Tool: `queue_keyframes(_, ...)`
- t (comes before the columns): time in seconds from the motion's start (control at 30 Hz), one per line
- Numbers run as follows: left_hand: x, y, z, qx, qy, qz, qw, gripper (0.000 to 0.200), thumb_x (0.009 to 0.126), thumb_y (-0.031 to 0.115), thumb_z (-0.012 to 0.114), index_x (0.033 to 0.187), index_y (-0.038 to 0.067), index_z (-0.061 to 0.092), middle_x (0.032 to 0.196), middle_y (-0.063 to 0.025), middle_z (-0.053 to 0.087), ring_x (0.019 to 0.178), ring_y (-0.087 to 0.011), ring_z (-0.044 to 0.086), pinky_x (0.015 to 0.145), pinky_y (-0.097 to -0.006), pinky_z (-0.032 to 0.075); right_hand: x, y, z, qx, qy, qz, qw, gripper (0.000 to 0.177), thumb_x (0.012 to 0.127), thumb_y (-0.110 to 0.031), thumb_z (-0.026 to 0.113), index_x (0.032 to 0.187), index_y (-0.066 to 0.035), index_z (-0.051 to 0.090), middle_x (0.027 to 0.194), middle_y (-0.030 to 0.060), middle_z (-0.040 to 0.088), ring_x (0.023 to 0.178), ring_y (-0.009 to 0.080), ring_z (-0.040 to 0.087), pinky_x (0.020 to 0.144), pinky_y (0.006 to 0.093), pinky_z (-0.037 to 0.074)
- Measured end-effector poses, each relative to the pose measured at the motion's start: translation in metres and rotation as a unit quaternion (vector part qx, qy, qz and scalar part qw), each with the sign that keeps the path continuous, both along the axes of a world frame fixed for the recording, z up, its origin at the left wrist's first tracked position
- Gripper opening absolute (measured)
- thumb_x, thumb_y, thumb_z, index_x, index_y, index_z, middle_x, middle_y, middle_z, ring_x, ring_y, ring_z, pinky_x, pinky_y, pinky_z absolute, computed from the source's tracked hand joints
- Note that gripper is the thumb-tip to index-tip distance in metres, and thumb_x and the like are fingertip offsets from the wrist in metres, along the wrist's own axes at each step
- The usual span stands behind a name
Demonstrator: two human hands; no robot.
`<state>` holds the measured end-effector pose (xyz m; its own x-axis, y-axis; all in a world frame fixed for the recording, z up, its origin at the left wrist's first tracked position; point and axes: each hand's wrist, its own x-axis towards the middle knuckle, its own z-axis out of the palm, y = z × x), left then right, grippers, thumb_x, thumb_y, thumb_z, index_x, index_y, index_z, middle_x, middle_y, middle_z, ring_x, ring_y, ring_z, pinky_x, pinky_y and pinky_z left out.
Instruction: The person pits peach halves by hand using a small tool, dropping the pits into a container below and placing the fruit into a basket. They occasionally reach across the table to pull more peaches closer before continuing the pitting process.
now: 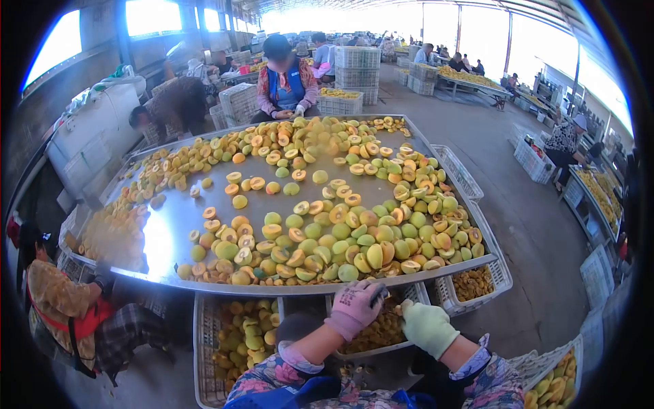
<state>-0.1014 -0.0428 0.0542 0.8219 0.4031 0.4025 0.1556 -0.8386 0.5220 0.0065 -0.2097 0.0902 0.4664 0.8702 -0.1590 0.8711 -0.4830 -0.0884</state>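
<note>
My left hand (354, 308), in a pink glove, is curled shut just below the near rim of the metal table (170, 225), with a small dark tool (381, 294) sticking out at its fingertips. My right hand (426, 328), in a pale green glove, is right beside it, its fingertips meeting the left hand's. Whether it holds anything is hidden. Both hands hover over a white crate (381, 349) of cut fruit halves. On the table, a heap of whole and halved yellow-green fruit (340, 245) lies closest to my hands.
More crates stand under the table edge: one of whole fruit (238, 337) at the left and one of halves (473, 283) at the right. A seated person (61, 307) works at the left corner and another person (286, 82) at the far side. Stacked crates (357, 68) are behind.
</note>
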Motion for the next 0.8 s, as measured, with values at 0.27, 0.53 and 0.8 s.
queue_keyframes(0.27, 0.001, -0.011, -0.02, 0.029, 0.15, -0.016, 0.988, 0.044, 0.086, 0.041, 0.066, 0.121, 0.014, 0.062, 0.104, -0.0123, 0.069, 0.098, -0.0307, 0.065, 0.085, -0.0414, 0.051, 0.025, -0.015, 0.01, 0.133, 0.049, -0.09, 0.986, 0.026, 0.089, -0.027, 0.056, 0.097, -0.002, 0.056, 0.075, 0.0207, 0.067, 0.073, 0.04, 0.068, 0.067, 0.0516, 0.053)
queue_keyframes(0.53, -0.085, 0.022, 0.02, 0.036, 0.024, 0.114, 0.993, 0.028, 0.083, 0.029, 0.069, 0.104, 0.01, 0.067, 0.079, -0.011, 0.068, 0.072, -0.0314, 0.066, 0.066, -0.0421, 0.052, 0.054, -0.037, 0.022, 0.246, 0.084, -0.132, 0.957, 0.027, 0.087, -0.026, 0.061, 0.098, -0.002, 0.055, 0.082, 0.0206, 0.067, 0.077, 0.0396, 0.067, 0.068, 0.0506, 0.052)
queue_keyframes(0.8, -0.208, 0.052, -0.033, 0.094, 0.31, 0.362, 0.874, 0.047, 0.081, 0.034, 0.071, 0.119, 0.007, 0.062, 0.111, -0.019, 0.062, 0.1, -0.0385, 0.06, 0.092, -0.0453, 0.046, 0.104, -0.041, 0.002, 0.309, 0.242, -0.187, 0.901, 0.038, 0.085, -0.032, 0.066, 0.099, 0.002, 0.054, 0.082, 0.0239, 0.065, 0.082, 0.0422, 0.065, 0.072, 0.0469, 0.05)
